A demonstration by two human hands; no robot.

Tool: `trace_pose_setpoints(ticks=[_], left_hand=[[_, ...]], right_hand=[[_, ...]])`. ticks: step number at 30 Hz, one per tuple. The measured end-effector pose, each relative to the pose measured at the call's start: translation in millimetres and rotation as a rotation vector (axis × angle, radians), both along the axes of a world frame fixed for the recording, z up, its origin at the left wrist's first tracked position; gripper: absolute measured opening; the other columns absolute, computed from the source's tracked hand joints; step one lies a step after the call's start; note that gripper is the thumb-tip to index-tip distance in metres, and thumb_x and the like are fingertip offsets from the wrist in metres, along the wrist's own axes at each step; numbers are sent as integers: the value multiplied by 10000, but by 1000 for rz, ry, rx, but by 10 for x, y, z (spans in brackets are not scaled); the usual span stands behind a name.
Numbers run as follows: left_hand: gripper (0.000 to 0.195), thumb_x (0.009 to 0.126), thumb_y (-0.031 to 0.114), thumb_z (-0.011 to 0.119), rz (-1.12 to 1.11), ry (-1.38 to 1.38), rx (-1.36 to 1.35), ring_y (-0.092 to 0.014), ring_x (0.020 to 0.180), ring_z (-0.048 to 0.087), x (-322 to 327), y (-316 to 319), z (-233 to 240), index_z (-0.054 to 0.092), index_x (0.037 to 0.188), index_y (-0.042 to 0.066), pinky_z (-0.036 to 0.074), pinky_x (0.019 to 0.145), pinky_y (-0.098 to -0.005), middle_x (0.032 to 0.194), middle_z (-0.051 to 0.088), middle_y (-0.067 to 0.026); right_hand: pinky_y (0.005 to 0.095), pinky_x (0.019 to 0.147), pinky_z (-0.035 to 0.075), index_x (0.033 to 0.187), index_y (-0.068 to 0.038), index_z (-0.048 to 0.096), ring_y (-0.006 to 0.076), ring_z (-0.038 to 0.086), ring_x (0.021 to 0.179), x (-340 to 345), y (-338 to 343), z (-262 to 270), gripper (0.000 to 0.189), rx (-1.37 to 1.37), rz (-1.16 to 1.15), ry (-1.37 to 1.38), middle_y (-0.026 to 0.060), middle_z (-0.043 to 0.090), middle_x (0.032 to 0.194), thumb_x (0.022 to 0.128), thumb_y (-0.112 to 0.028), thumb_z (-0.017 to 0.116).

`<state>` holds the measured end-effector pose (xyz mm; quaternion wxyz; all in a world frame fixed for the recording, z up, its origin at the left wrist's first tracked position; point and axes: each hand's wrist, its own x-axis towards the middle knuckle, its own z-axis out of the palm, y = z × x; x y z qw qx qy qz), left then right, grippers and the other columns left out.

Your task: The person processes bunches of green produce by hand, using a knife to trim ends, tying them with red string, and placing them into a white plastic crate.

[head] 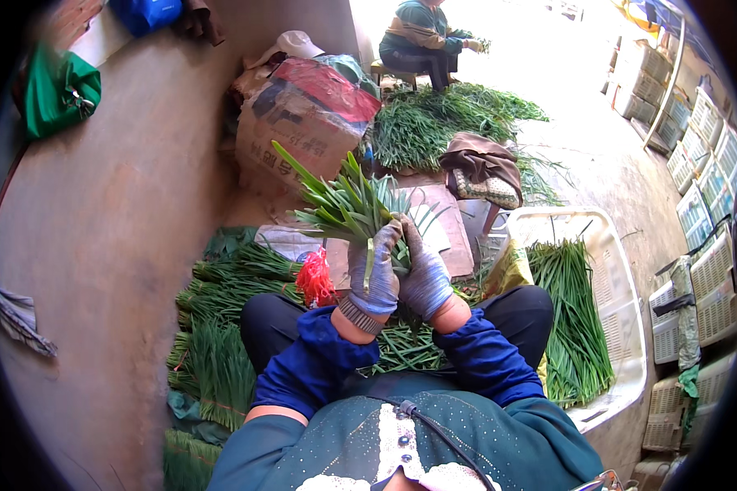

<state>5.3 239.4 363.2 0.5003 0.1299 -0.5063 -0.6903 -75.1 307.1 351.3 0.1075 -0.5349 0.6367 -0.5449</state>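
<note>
My left hand (373,270) and my right hand (425,267), both in worn knitted gloves, are closed around a bunch of green leafy stalks (350,202), in front of my knees. The leaf tips fan out away from me, up and to the left. One pale leaf hangs down over the back of my left hand. Beneath my wrists, loose cut greens (405,348) lie between my legs. A bundle of red ties (316,279) is beside my left knee. The lower ends of the bunch are mostly hidden by my hands.
Tied bundles of greens (221,356) are stacked on my left. At right stands a white plastic crate (629,325) holding long greens (568,319). Ahead are a cardboard box (301,123), a cloth-covered stool (485,169), a heap of greens (430,126) and a seated person (417,37). Crates (718,288) line the far right.
</note>
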Motion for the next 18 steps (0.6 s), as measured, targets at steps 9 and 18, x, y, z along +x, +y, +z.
trace_pose_setpoints(ticks=[9,18], left_hand=[[532,1031,359,489,97,117,85,-230,1265,495,147,-99,212,380,1472,84,405,1085,-410,1396,499,-121],[472,1018,310,480,-208,-461,-428,-256,919,684,994,-210,4,447,1403,41,546,836,-386,1051,678,-148]], right_hand=[[414,843,537,1463,-64,363,374,681,980,-327,34,-544,729,-14,-85,-87,204,686,1095,813,-125,687],[321,740,532,1086,-36,648,148,636,813,-847,136,-666,344,-24,-11,-581,43,687,922,757,-58,746]])
